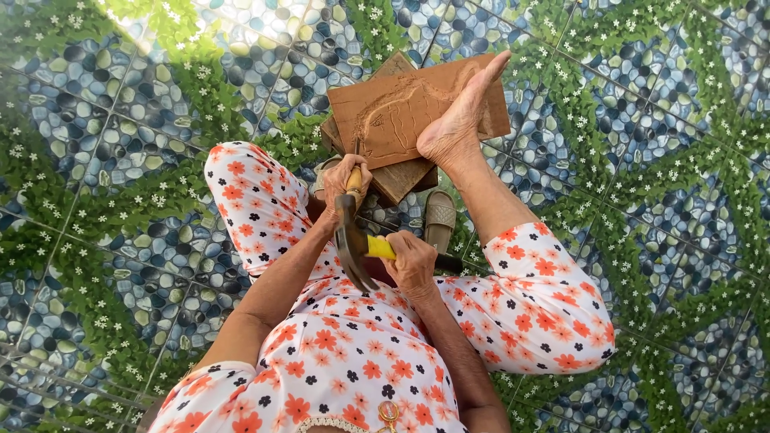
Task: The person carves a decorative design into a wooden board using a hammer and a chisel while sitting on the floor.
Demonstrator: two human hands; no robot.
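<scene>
The left hand (346, 178) is closed around the wooden handle of a chisel (354, 178), fingers wrapped tight, holding the tool upright with its blade end directed down at the near edge of the carved wooden board (401, 108). The grip sits high on the handle, leaving the top end exposed to the hammer.

The right hand (411, 263) is clenched around the yellow grip of a hammer (353, 240). The dark metal head of the hammer stands just below the left hand, close to the chisel's top end; whether the two touch cannot be determined.

The carved wooden board lies on a second, darker board (401, 178), both resting on the floor (120, 160) in front of the seated person. Shallow cut lines show in its top face. A bare foot (459, 120) presses on the right part of the board, evidently to keep it from shifting under blows.

A grey sandal (439, 218) lies on the floor near the boards, between the person's legs. The floor is tiled in a pebble-and-leaf pattern.
</scene>
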